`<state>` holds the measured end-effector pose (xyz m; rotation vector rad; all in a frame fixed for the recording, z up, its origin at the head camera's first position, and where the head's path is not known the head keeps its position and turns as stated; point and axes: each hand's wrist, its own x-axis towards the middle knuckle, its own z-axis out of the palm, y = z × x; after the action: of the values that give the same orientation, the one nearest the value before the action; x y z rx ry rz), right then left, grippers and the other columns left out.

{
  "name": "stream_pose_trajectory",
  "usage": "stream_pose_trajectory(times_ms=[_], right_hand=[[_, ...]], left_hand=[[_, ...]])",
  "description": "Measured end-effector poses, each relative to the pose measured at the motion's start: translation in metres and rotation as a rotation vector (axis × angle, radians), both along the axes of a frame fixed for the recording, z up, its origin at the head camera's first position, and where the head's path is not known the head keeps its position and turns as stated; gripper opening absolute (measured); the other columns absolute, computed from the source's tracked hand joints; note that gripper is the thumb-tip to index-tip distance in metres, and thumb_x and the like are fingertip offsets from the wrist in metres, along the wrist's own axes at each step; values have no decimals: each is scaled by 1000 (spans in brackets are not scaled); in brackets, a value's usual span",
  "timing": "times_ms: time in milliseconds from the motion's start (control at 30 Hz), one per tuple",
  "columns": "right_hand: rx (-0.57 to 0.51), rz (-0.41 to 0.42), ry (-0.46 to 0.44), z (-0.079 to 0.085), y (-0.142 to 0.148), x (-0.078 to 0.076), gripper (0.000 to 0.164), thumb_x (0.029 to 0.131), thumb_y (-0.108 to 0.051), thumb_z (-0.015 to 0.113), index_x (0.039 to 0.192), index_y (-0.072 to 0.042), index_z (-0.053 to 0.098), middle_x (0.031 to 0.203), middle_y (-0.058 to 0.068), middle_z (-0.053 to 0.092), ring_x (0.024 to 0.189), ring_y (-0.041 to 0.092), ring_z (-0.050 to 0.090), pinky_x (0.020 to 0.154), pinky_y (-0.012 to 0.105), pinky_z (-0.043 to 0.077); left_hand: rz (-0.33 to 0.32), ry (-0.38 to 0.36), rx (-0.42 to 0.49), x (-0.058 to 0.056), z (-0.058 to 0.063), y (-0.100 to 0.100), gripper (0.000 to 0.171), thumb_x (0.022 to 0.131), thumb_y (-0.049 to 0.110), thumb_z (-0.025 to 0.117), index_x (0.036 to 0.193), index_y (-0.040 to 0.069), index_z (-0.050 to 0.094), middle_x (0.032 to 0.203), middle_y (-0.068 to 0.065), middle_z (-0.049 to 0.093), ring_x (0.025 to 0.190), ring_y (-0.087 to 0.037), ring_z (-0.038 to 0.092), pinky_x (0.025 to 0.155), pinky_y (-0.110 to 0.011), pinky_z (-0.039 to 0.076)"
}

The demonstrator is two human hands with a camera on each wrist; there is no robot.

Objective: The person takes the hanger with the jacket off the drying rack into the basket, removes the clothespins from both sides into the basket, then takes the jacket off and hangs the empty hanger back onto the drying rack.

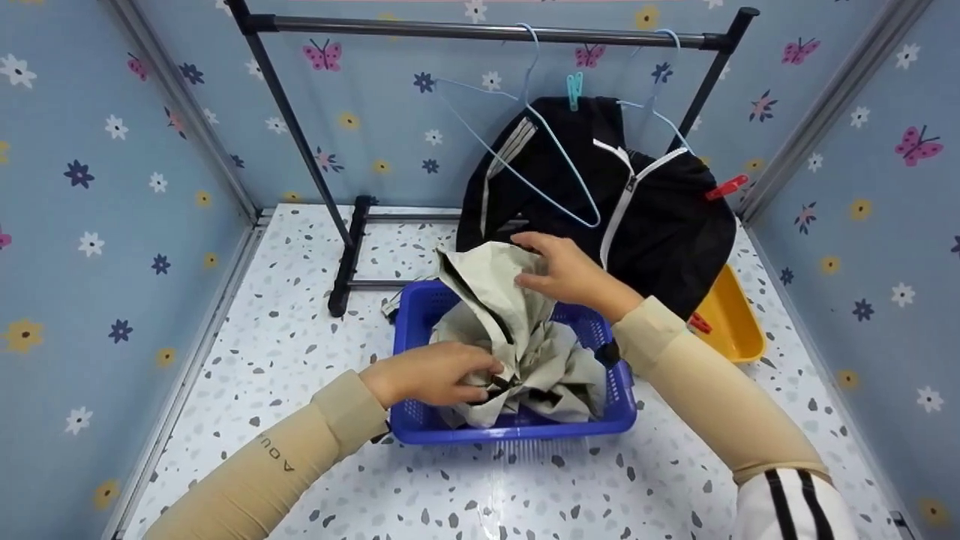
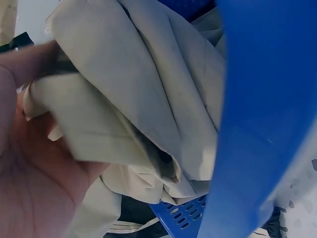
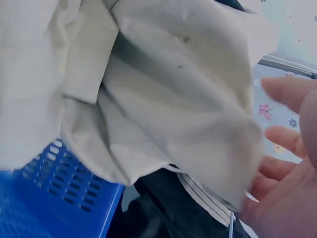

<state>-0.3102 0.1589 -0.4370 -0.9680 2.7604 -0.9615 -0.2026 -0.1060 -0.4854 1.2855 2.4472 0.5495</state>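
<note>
A crumpled beige garment (image 1: 501, 300) with dark lining showing at its openings is bunched in a blue basket (image 1: 517, 433). My left hand (image 1: 442, 373) grips a fold of it low at the front; in the left wrist view the thumb and fingers of the left hand (image 2: 44, 168) lie round the cloth. Beside the raised upper part of the garment is my right hand (image 1: 566, 274), fingers spread and bent a little. The right wrist view shows this right hand (image 3: 285, 163) along the edge of the beige cloth (image 3: 188, 104), not closed round it.
Behind the basket stands a dark metal rack (image 1: 450, 30). From it hang a bare blue hanger (image 1: 559, 150) and a black jacket (image 1: 667, 217) with turquoise (image 1: 574, 91) and red clothespins (image 1: 726, 187). A yellow tub (image 1: 731, 322) sits at the right, partly behind the jacket.
</note>
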Motion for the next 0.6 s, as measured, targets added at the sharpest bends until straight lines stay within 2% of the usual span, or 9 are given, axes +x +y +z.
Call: stream_pose_trajectory(times_ms=[133, 233, 333, 433, 467, 533, 600], right_hand=[[-26, 75, -17, -4, -6, 0, 45, 98, -7, 77, 142, -2, 70, 140, 18, 73, 126, 35, 70, 109, 51, 56], [7, 198, 6, -7, -5, 3, 38, 99, -7, 76, 137, -6, 75, 133, 15, 77, 105, 32, 72, 95, 50, 59], [75, 318, 8, -10, -3, 8, 40, 100, -17, 77, 139, -10, 74, 137, 12, 76, 110, 31, 73, 100, 51, 58], [145, 403, -18, -11, 0, 15, 48, 100, -30, 78, 144, -10, 71, 148, 11, 70, 132, 33, 68, 116, 52, 52], [169, 425, -29, -12, 1, 18, 51, 100, -32, 77, 145, -10, 70, 150, 12, 68, 139, 33, 64, 120, 53, 49], [220, 471, -38, -14, 3, 23, 55, 101, -36, 76, 148, -10, 68, 151, 13, 67, 140, 34, 63, 121, 53, 47], [262, 522, -42, -17, 4, 28, 56, 102, -37, 75, 150, -9, 66, 150, 14, 67, 138, 34, 63, 120, 52, 49]], left_hand=[[-8, -11, -35, 6, 0, -2, 49, 111, 37, 62, 155, 16, 61, 146, -4, 69, 127, -26, 69, 117, -47, 51], [0, -21, -74, 11, 0, -3, 55, 112, 44, 56, 161, 19, 54, 157, -5, 61, 146, -30, 58, 126, -50, 43], [17, -34, -103, 16, 5, -4, 60, 113, 49, 53, 166, 22, 48, 159, -5, 59, 148, -32, 54, 127, -51, 41], [25, -33, -120, 18, 13, -8, 62, 113, 55, 50, 167, 26, 45, 148, -4, 63, 139, -29, 60, 120, -51, 48], [24, -35, -114, 19, 18, -9, 62, 113, 55, 50, 167, 27, 45, 144, -4, 65, 135, -28, 62, 117, -51, 51], [19, -20, -81, 17, 28, -12, 59, 113, 53, 50, 165, 26, 49, 142, -3, 69, 131, -26, 66, 114, -51, 53], [23, 10, -1, 13, 37, -14, 52, 113, 45, 55, 159, 23, 57, 134, -4, 75, 117, -24, 73, 105, -48, 59]])
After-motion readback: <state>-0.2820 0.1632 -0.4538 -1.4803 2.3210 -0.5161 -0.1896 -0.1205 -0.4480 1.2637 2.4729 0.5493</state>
